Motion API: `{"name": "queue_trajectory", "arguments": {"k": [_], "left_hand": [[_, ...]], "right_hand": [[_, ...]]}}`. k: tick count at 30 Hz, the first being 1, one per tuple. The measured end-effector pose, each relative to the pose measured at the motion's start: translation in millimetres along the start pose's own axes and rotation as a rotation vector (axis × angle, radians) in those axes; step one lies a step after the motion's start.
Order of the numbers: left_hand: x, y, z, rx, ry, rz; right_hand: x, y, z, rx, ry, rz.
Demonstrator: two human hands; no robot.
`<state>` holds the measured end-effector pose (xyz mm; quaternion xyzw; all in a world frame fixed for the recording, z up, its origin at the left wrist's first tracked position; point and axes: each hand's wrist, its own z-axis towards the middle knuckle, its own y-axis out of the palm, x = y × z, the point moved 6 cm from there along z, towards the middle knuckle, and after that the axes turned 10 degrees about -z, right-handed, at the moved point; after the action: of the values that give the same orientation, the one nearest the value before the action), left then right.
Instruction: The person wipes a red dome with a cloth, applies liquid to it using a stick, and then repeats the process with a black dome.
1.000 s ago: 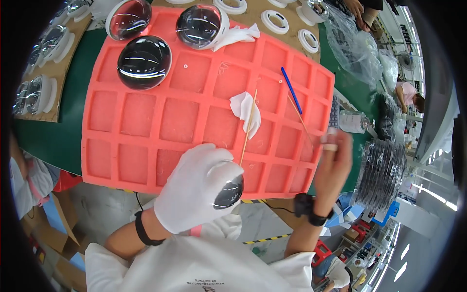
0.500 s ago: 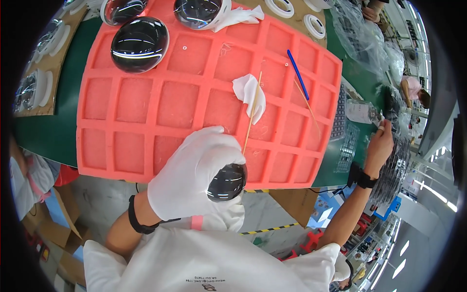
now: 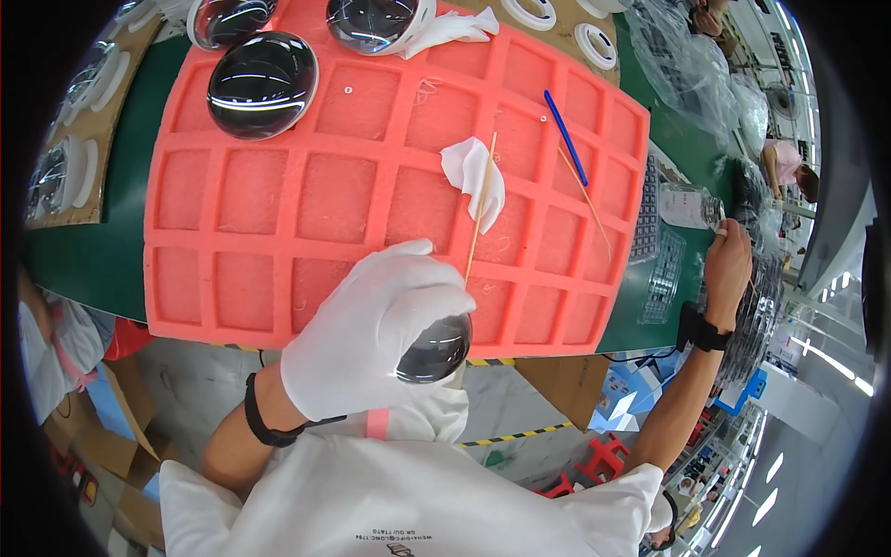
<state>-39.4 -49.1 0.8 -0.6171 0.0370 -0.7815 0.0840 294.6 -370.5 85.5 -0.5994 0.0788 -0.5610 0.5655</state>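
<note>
My left hand (image 3: 371, 330), in a white glove, grips a dark, glossy dome cover (image 3: 434, 351) in front of the foam tray's near edge; its fingers curl over the top. The bare right hand (image 3: 729, 265) is at the far right, fingers curled beside the mouth of a clear bottle (image 3: 685, 206) with a pale label. Whatever those fingertips pinch is too small to make out. On the red gridded foam tray (image 3: 288, 239) lie a crumpled white wipe (image 3: 473, 176) with a thin wooden stick (image 3: 482, 200) across it, and a blue pen-like rod (image 3: 564, 137) near a second thin stick (image 3: 585, 200).
Larger dark domes (image 3: 263, 85) sit at the tray's far left, beside another white cloth (image 3: 455, 32). White rings (image 3: 595, 46) lie on cardboard at the back. More domes (image 3: 60, 176) stand on a board at left. Clear plastic bags (image 3: 687, 74) cover the green table's far right.
My right hand has shifted slightly at the bottle's mouth, and its forearm has swung a little to the right. The left hand keeps its grip on the dome cover.
</note>
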Motion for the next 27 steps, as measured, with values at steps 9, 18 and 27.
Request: {"name": "queue_trajectory", "arguments": {"k": [9, 18, 27], "left_hand": [[2, -2, 4, -0.035, 0.042, 0.047], [7, -5, 7, -0.065, -0.048, 0.032], [12, -4, 10, -0.025, -0.02, 0.111]], "right_hand": [[3, -3, 5, -0.054, 0.033, -0.03], [-9, -18, 9, -0.09, 0.025, -0.041], [-33, -60, -24, -0.024, 0.156, 0.298]]}}
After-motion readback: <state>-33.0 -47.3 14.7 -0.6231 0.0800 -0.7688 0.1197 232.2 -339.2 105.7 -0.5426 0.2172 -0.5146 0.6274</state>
